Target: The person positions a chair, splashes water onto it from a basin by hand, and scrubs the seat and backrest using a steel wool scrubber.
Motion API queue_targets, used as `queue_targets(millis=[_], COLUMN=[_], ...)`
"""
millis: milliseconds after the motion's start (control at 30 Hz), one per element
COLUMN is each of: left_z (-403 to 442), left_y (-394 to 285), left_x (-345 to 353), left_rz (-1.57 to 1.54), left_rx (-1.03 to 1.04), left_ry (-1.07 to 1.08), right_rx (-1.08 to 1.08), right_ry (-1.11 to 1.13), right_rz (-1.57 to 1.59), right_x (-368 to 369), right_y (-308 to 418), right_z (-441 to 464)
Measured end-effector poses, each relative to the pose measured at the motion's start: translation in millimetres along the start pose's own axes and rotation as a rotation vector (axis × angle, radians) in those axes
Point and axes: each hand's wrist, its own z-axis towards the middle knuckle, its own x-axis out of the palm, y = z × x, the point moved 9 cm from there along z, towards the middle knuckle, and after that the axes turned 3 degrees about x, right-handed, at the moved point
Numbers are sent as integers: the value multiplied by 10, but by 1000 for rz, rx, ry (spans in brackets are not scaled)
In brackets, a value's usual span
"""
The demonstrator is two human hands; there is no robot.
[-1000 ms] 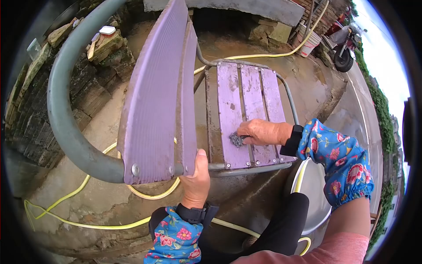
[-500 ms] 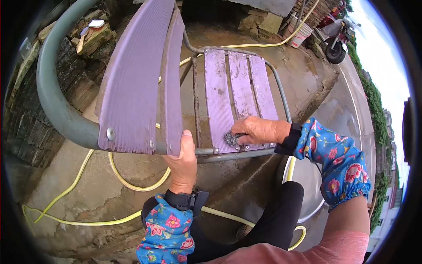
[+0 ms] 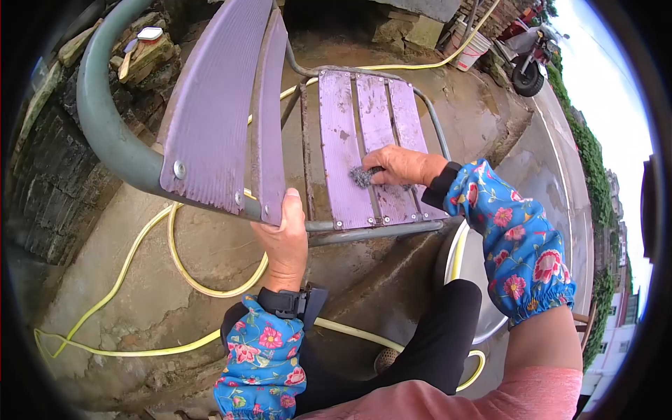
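Observation:
A chair with purple ribbed slats and a grey-green tube frame (image 3: 112,140) fills the upper middle. My left hand (image 3: 283,238) grips the lower edge of its purple backrest (image 3: 210,105), thumb on the slat by the frame tube. In my right hand (image 3: 399,166) is a grey metal scouring pad (image 3: 362,176), pressed on the first seat slat (image 3: 339,140) near the gap to the middle one. Brown dirt marks the seat slats, most on the middle one (image 3: 375,112) and the far one.
A yellow hose (image 3: 168,349) loops over the wet concrete. Beside my right knee is a pale round basin (image 3: 476,266). A stone ledge at upper left bears a white-lidded box (image 3: 150,33) and a brush (image 3: 126,64). Farther off are a white bucket (image 3: 470,52) and a motorbike (image 3: 528,70).
The chair has shifted left and up in view. My right hand has moved the pad from near the slat's end up along the seat. My left hand keeps its grip on the backrest.

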Motion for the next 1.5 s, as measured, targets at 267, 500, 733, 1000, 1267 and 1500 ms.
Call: queue_targets(millis=[267,500,733,1000,1267,1500], left_z=[7,39,98,420,554,982], left_y=[32,-5,-53,-22,-110,-74], left_x=[18,5,17,-173,-86,-211], left_rz=[64,53,-64,-118,-100,-60], left_rx=[69,108,30,-31,9,-29], left_ry=[55,50,144,92,113,277], right_rx=[19,150,-18,335,110,248], right_ry=[-268,-157,23,-379,-91,-395], right_rz=[-110,-187,21,-368,145,-215], right_x=[-307,-235,69,-686,-34,-438], right_y=[-292,-333,588,-831,-59,-659], right_z=[181,378,-643,383,-555,-3])
